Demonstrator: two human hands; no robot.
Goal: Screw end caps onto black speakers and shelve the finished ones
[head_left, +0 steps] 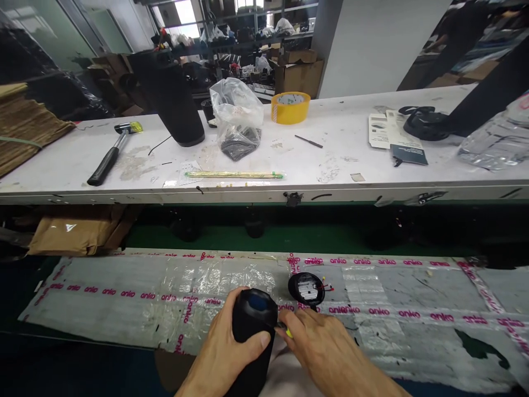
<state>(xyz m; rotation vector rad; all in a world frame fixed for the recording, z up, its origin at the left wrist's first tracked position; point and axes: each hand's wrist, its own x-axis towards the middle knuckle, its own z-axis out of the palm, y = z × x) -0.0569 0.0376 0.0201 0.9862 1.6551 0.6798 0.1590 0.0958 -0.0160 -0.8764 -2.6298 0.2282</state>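
Observation:
A black cylindrical object with a dark, glossy top stands tilted near the bottom centre, and my left hand is wrapped round it, thumb across its front. My right hand pinches a small tool with a yellow-green part, its tip against the upper right side of the black object. Most of the tool is hidden by my fingers. Just beyond my right hand, a round black part with a pale inside and thin red and yellow wires lies on the plastic-covered surface.
On the white shelf are a hammer, a black cylinder, a plastic bag, yellow tape, a thin rod and a clear bottle. Brown packaging lies underneath at left.

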